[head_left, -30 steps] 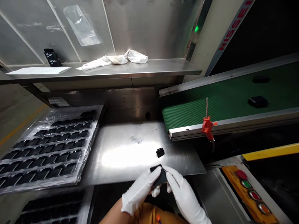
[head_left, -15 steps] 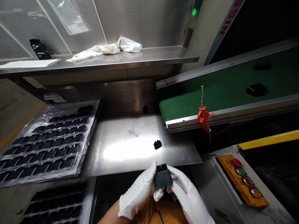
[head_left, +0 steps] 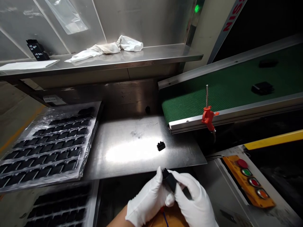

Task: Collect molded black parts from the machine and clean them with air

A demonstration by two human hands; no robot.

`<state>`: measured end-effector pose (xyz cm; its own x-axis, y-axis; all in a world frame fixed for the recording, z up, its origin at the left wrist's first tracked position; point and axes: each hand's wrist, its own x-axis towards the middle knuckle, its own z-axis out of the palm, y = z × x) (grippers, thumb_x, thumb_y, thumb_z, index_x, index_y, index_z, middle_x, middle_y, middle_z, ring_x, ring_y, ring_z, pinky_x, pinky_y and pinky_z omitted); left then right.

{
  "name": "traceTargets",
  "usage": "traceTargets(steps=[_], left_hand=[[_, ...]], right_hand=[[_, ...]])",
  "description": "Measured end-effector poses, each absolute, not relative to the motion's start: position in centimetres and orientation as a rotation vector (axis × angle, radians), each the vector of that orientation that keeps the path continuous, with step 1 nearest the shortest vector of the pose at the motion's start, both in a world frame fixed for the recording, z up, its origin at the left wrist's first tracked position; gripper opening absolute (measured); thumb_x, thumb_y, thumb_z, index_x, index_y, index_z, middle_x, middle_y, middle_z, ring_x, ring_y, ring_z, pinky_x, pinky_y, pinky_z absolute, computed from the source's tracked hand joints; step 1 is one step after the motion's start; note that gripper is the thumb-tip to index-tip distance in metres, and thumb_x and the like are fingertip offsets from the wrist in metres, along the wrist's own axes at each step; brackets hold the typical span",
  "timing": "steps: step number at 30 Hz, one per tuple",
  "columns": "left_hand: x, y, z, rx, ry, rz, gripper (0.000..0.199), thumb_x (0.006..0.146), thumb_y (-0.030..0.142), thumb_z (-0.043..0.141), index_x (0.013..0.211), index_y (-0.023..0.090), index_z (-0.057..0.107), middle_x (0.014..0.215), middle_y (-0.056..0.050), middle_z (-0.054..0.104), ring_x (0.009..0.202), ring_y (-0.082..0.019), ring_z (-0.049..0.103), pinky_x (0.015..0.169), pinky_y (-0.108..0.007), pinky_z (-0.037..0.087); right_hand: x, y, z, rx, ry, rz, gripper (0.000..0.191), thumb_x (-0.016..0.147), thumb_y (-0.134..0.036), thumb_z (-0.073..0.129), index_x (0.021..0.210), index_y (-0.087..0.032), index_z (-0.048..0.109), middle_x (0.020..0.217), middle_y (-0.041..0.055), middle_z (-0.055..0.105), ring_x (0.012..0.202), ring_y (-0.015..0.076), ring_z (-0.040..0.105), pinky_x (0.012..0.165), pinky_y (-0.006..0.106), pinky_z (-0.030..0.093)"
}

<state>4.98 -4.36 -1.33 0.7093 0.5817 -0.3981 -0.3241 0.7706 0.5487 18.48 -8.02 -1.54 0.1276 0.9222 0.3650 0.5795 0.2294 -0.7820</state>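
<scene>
Both hands wear white gloves and are at the bottom centre, in front of the metal table's near edge. My left hand [head_left: 150, 198] closes on the left side of a black rectangular part [head_left: 169, 180], thumb near its top end. My right hand [head_left: 195, 195] grips the same part from the right with thumb and fingers. The part is tilted, its narrow side turned up. Beyond the hands, a small black piece with bumps on top [head_left: 161, 146] lies on the metal table [head_left: 127, 135]. A smaller dark piece [head_left: 147, 109] lies further back.
A plastic-covered tray [head_left: 81, 170] of black parts is at left, another tray [head_left: 91, 208] below it. At right are a green conveyor [head_left: 189, 105] carrying black parts, an orange nozzle [head_left: 208, 118] and a yellow button box [head_left: 248, 181]. A shelf [head_left: 161, 56] holds white gloves.
Between both hands the black part has turned from its broad face to a narrow, slanted side. My hands have shifted slightly right, and the right fingers have changed their hold.
</scene>
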Motion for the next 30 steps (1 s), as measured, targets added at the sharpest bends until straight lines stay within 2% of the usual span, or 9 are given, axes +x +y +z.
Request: traceTargets(steps=[2,5,7,10,12,15,18,22,30], left_hand=[[4.8,-4.5,-1.4,0.445,0.539,0.540,0.069,0.083,0.076,0.038,0.083,0.012,0.064,0.054,0.002,0.044,0.052,-0.009,0.036,0.058,-0.026,0.029],[4.6,-4.7,-1.5,0.386,0.520,0.591,0.055,0.082,0.066,0.054,0.097,0.014,0.064,0.066,0.001,0.050,0.054,-0.007,0.038,0.058,-0.024,0.029],[4.5,-4.7,-1.5,0.350,0.566,0.607,0.052,0.082,0.061,0.060,0.109,0.017,0.062,0.069,0.002,0.052,0.054,-0.007,0.040,0.057,-0.023,0.030],[4.7,-4.6,-1.3,0.308,0.673,0.601,0.050,0.082,0.057,0.062,0.111,0.017,0.062,0.065,0.003,0.049,0.052,-0.007,0.042,0.055,-0.023,0.031],[4.8,-4.4,-1.2,0.302,0.671,0.618,0.050,0.084,0.058,0.059,0.112,0.017,0.063,0.058,0.005,0.047,0.047,-0.007,0.037,0.052,-0.023,0.028],[5.0,-4.3,-1.1,0.325,0.535,0.627,0.056,0.089,0.062,0.046,0.113,0.015,0.063,0.046,0.006,0.042,0.043,-0.008,0.033,0.052,-0.024,0.028],[5.1,-4.2,-1.2,0.351,0.452,0.577,0.062,0.091,0.063,0.040,0.100,0.008,0.068,0.044,0.002,0.045,0.043,-0.009,0.037,0.053,-0.025,0.029],[5.2,-4.0,-1.3,0.318,0.456,0.556,0.069,0.088,0.066,0.040,0.092,0.004,0.069,0.044,0.000,0.050,0.041,-0.009,0.041,0.053,-0.024,0.030],[5.1,-3.8,-1.1,0.307,0.573,0.515,0.087,0.087,0.075,0.023,0.097,0.000,0.068,0.046,-0.006,0.056,0.039,-0.010,0.050,0.047,-0.021,0.035]], right_hand=[[18.5,-8.0,-1.3,-1.443,-1.627,0.400,0.025,0.087,-0.016,0.054,0.108,-0.024,0.065,0.088,0.0021,0.073,0.071,0.0128,0.069,0.067,0.024,0.059],[18.4,-8.0,-0.9,-1.390,-1.721,0.278,0.029,0.086,-0.012,0.052,0.111,-0.023,0.062,0.094,0.0044,0.073,0.080,0.0153,0.070,0.069,0.027,0.059],[18.4,-7.8,-0.5,-1.331,-1.789,0.239,0.032,0.086,-0.010,0.051,0.115,-0.022,0.059,0.083,0.0023,0.073,0.073,0.0153,0.068,0.066,0.030,0.058],[18.3,-7.8,-0.1,-1.254,-1.884,0.265,0.033,0.085,-0.009,0.051,0.115,-0.022,0.056,0.064,-0.0036,0.065,0.057,0.0148,0.060,0.057,0.031,0.054],[18.4,-7.9,-0.2,-1.243,-1.861,0.279,0.031,0.085,-0.010,0.054,0.113,-0.023,0.056,0.069,-0.0024,0.066,0.060,0.0149,0.062,0.059,0.032,0.055],[18.9,-8.2,-0.6,-1.337,-1.690,0.365,0.027,0.086,-0.013,0.057,0.111,-0.024,0.058,0.088,0.0018,0.070,0.072,0.0133,0.067,0.070,0.028,0.058],[19.5,-8.2,-0.7,-1.486,-1.581,0.447,0.023,0.085,-0.020,0.061,0.108,-0.026,0.060,0.098,0.0034,0.069,0.084,0.0141,0.069,0.077,0.026,0.059],[19.7,-7.9,-0.4,-1.528,-1.535,0.495,0.024,0.082,-0.024,0.063,0.106,-0.027,0.064,0.103,0.0038,0.070,0.095,0.0165,0.069,0.082,0.025,0.060],[19.4,-7.7,-0.4,-1.522,-1.470,0.555,0.025,0.080,-0.019,0.062,0.104,-0.025,0.067,0.101,0.0050,0.073,0.092,0.0173,0.071,0.082,0.026,0.060]])
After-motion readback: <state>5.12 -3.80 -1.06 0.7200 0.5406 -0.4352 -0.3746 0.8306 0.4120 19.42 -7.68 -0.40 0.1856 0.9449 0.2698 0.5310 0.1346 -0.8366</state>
